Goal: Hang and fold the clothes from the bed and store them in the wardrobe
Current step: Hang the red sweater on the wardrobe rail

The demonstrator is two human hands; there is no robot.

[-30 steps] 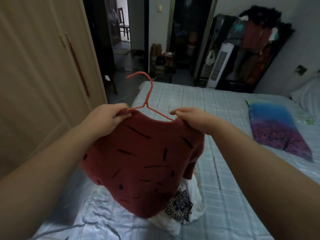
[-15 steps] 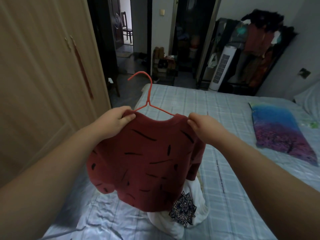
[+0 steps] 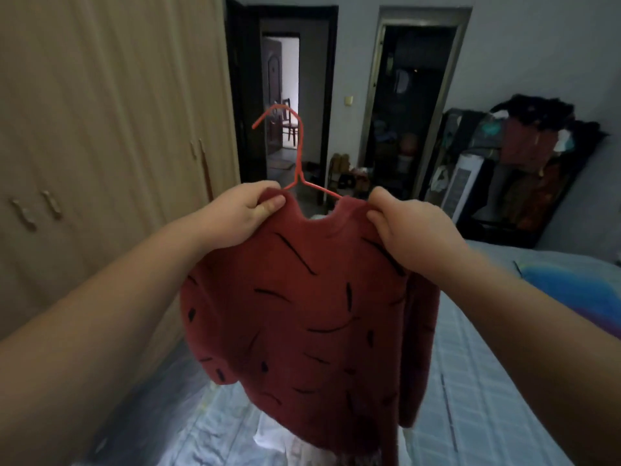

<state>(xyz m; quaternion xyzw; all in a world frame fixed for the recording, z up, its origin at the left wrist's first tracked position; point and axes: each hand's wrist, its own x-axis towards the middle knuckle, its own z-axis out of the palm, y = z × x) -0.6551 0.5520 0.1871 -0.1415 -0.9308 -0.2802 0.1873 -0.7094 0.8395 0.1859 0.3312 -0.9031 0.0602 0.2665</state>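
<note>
head view shows a dark red knit sweater [image 3: 312, 314] with short black dashes, held up above the bed [image 3: 470, 381] and mounted on a thin red wire hanger [image 3: 297, 179], whose hook projects upward from the neckline. the left hand [image 3: 247, 213] pinches the fabric at one shoulder, beside the collar, between thumb and curled fingers. the right hand [image 3: 406, 227] pinches the opposite shoulder in the same manner. both hands are closed on fabric; whether they also clamp the hanger arm underneath cannot be determined. handling assessment: the sweater appears soft, thick and limp. it drapes freely below the shoulders and has no shape of its own. weight is judged light to moderate. the knit probably gives the fingers good friction, but it may slide along smooth wire if the hanger tilts. the wire looks thin and may flex under load. recommended hold for transfer: grip the hanger stem just below the hook, or support both shoulders as at present, with the hanger level. the wardrobe [image 3: 100, 146] stands to the left with its doors closed, so one hand will need to be free to open it.
</note>
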